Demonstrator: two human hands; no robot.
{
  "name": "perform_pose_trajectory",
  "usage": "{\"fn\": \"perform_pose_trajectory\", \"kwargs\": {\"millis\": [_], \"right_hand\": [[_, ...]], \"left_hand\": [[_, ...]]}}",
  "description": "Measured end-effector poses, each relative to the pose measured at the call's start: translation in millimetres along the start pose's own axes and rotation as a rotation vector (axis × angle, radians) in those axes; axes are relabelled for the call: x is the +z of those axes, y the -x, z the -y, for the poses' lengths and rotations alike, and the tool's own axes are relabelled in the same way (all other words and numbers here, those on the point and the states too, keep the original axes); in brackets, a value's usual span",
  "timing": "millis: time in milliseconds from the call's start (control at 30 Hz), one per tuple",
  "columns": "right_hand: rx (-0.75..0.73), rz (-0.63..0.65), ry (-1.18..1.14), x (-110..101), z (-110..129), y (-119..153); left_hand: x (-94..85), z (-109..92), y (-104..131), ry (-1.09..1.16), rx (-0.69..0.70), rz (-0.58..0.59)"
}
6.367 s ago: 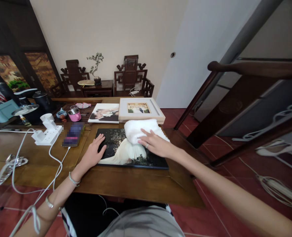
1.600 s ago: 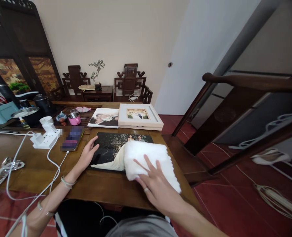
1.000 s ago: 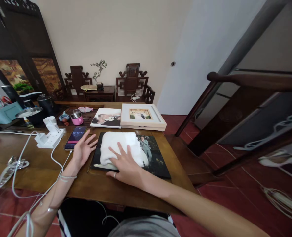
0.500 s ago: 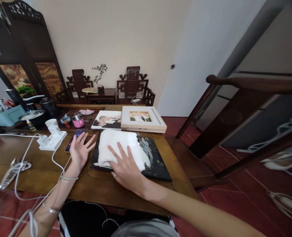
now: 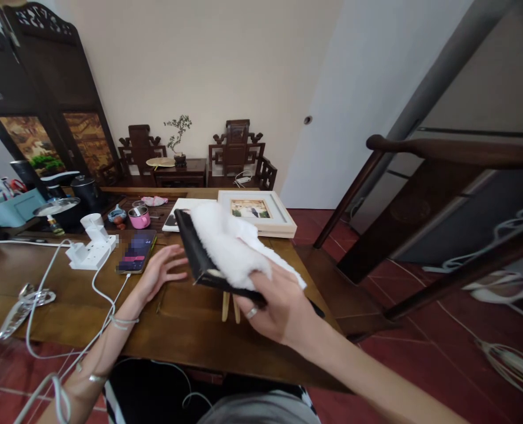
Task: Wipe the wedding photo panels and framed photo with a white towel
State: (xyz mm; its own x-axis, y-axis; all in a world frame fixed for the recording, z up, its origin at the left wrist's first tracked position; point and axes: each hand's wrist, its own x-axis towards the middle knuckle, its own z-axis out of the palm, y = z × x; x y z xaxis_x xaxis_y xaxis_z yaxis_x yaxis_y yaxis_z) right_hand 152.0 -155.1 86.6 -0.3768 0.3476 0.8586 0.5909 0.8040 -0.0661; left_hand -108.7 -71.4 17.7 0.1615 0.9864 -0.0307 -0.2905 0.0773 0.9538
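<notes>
My right hand (image 5: 279, 300) grips the near edge of a black photo album (image 5: 195, 253), fingers and thumb wrapped around it. The album is lifted and tilted above the table. On top of it lies a bunched white towel (image 5: 230, 241), which covers nearly all of the cover and is also caught under my right hand's fingers. Just left of the album is my left hand (image 5: 162, 271), open, fingers spread, apart from it and holding nothing. Two light wooden sticks (image 5: 231, 307) show beneath the album; what they belong to is hidden.
Behind the album are a white book (image 5: 171, 222) and a framed photo (image 5: 283, 218). To the left are a phone (image 5: 136, 253) with a cable, a power strip (image 5: 94, 252), a pink cup (image 5: 139, 218) and a silver hair clip (image 5: 25, 309). A wooden chair (image 5: 367, 235) stands right.
My right hand has gone from lying flat on the towel to gripping the album, which has risen from the table and tilted. My left hand has turned and moved slightly right.
</notes>
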Motion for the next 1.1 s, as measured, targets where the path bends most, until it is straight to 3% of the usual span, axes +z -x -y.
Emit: {"fn": "perform_pose_trajectory", "kwargs": {"millis": [133, 267, 367, 467, 533, 600, 667, 733, 833, 933, 1033, 1100], "right_hand": [[0.15, -0.235, 0.075, -20, -12, -9], [0.525, -0.513, -0.097, -28, -36, -14], [0.756, -0.759, -0.398, -27, -58, -15], [0.88, -0.99, -0.597, -20, -75, -8], [0.942, -1.037, -0.663, -15, -81, 3], [1.018, -0.951, -0.75, -10, -84, 19], [1.097, -0.836, -0.856, -7, -82, 36], [1.154, -0.788, -0.917, -7, -79, 52], [1.224, -0.847, -0.899, -13, -78, 68], [1.3, -0.987, -0.825, -26, -83, 77], [1.167, -1.147, -0.508, -44, -92, 85], [1.024, -1.087, -0.127, -57, -97, 94]], "left_hand": [[31.7, 1, 16, -0.162, -0.347, 0.216], [69.9, 7, 38, -0.107, -0.473, 0.315], [96.1, 23, 57, 0.077, -0.475, 0.243], [118.7, 42, 70, 0.24, -0.453, 0.219], [129.3, 51, 71, 0.302, -0.382, 0.105], [134.1, 53, 65, 0.387, -0.202, -0.094], [132.9, 48, 57, 0.419, -0.07, -0.209], [126.5, 40, 49, 0.379, -0.036, -0.241], [109.6, 27, 36, 0.256, -0.082, -0.323], [87.4, 13, 20, 0.121, -0.15, -0.368], [65.1, 2, 5, 0.056, -0.222, -0.312], [52.4, -2, -2, 0.019, -0.265, -0.283]]}}
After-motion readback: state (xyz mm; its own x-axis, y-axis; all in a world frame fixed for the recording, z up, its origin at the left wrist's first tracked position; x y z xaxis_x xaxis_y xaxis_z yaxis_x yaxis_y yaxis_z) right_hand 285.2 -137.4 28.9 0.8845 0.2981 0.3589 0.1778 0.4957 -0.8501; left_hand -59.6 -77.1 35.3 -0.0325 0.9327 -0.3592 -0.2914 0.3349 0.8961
